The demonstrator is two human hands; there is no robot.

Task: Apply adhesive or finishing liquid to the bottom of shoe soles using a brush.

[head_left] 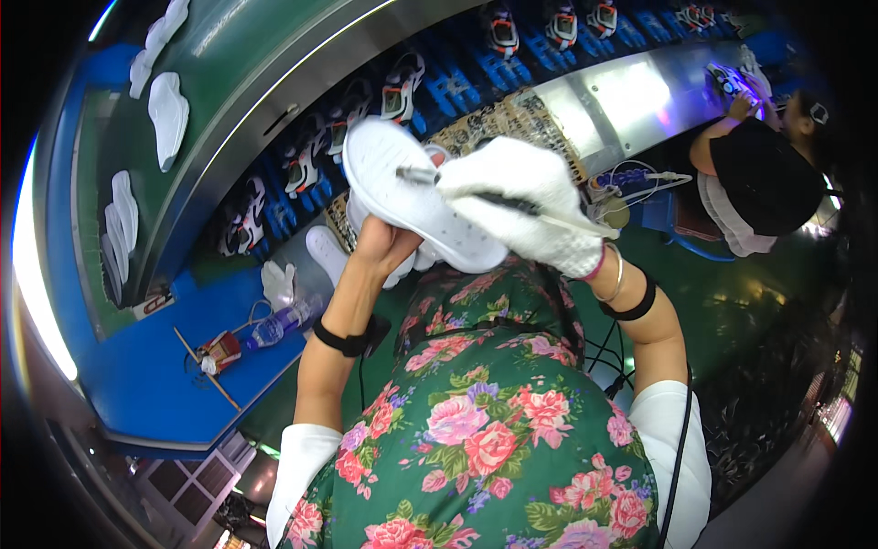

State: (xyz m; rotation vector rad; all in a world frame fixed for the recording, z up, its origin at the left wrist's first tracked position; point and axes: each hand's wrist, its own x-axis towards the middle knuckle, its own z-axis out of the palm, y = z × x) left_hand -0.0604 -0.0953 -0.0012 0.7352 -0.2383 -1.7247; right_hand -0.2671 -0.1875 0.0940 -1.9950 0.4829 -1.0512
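While the left hand (384,245) grips one white sole (412,197), the gloved right hand (521,197) clasps one tool (430,176).

1. Plastic bottle (277,327): clear, with a blue label band, lying on its side on the blue bench at left.
2. Small packet (219,351): red and white, boxy, just beside the bottle's lower end on the same bench.
3. Patterned sheet (517,119): black-and-cream printed panel, flat beside the conveyor, above centre; details too small to tell.

No screens visible.
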